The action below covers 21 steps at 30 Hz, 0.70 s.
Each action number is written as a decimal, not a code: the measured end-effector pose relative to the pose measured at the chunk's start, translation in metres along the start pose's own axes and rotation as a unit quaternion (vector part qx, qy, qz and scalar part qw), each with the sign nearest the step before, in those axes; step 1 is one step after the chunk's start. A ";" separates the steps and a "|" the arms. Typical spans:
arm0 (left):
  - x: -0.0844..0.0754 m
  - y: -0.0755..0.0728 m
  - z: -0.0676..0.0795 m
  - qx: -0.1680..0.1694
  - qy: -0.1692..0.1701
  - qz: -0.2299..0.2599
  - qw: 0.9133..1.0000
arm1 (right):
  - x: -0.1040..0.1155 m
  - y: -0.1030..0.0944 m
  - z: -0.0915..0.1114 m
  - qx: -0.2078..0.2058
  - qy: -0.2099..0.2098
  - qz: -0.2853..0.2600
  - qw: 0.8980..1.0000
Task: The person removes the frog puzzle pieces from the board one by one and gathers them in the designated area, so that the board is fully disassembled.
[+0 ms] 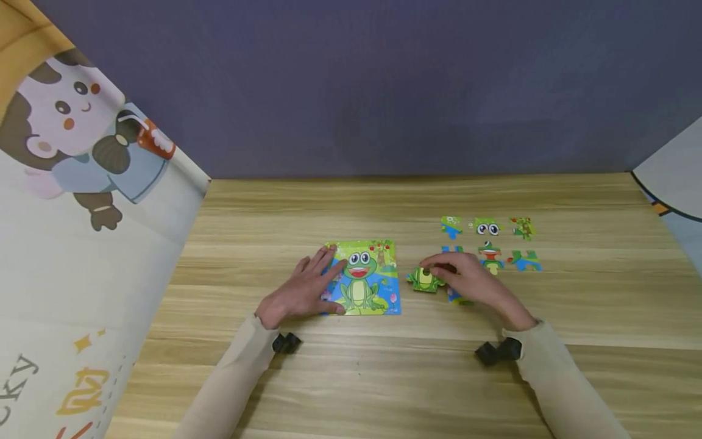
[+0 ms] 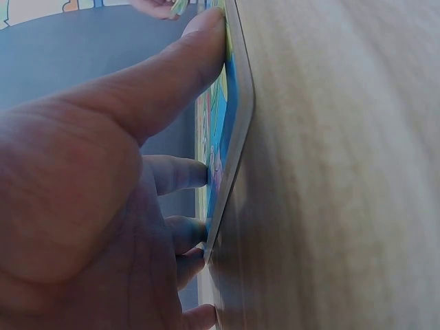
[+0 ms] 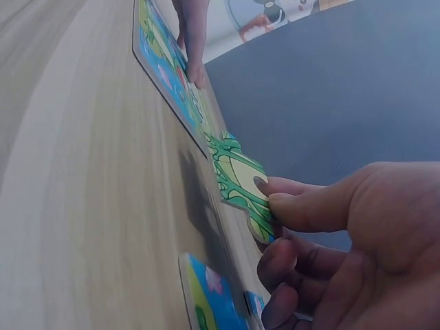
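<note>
My left hand (image 1: 300, 288) rests with spread fingers on the left side of a square frog picture board (image 1: 359, 286) on the table. In the left wrist view, the thumb (image 2: 185, 69) presses near the board's edge. Just right of the board, my right hand (image 1: 471, 277) pinches a green puzzle piece (image 1: 425, 280) showing the frog's belly and legs. The right wrist view shows this puzzle piece (image 3: 240, 182) held off the table between thumb and finger, its shadow below. Partly under the right hand lies a blue and green corner piece (image 3: 210, 295).
Several loose pieces lie in rows at the right: a frog-eyes piece (image 1: 487, 227), a tree piece (image 1: 523, 228), a mouth piece (image 1: 490, 257), a blue-green piece (image 1: 525, 261) and a white-flower piece (image 1: 451, 226). A dark panel (image 1: 384, 91) stands behind the wooden table (image 1: 384, 390).
</note>
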<state>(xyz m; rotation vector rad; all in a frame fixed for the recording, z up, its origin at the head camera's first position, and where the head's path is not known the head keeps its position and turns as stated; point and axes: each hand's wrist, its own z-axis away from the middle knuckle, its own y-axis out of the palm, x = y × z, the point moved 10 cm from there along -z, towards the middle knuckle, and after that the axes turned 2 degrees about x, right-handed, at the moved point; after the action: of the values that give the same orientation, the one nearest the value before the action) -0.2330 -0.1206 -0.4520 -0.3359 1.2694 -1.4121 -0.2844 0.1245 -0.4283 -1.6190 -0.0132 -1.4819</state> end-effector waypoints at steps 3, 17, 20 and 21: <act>0.000 0.000 0.000 0.000 0.000 -0.001 1.000 | -0.003 -0.004 0.003 -0.007 0.001 0.008 1.000; 0.009 0.005 0.023 0.015 0.016 -0.005 1.000 | 0.003 -0.003 0.036 -0.070 -0.001 0.057 0.996; 0.011 0.006 0.030 0.017 0.023 -0.006 1.000 | 0.002 0.001 0.044 -0.076 0.010 0.061 0.995; 0.012 0.006 0.032 0.018 0.025 -0.007 1.000 | 0.002 0.002 0.046 -0.077 0.013 0.060 0.995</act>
<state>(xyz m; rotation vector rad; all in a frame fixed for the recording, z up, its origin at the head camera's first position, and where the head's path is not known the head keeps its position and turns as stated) -0.2087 -0.1447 -0.4505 -0.2874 1.2822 -1.4618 -0.2464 0.1502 -0.4213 -1.6906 0.2137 -1.4408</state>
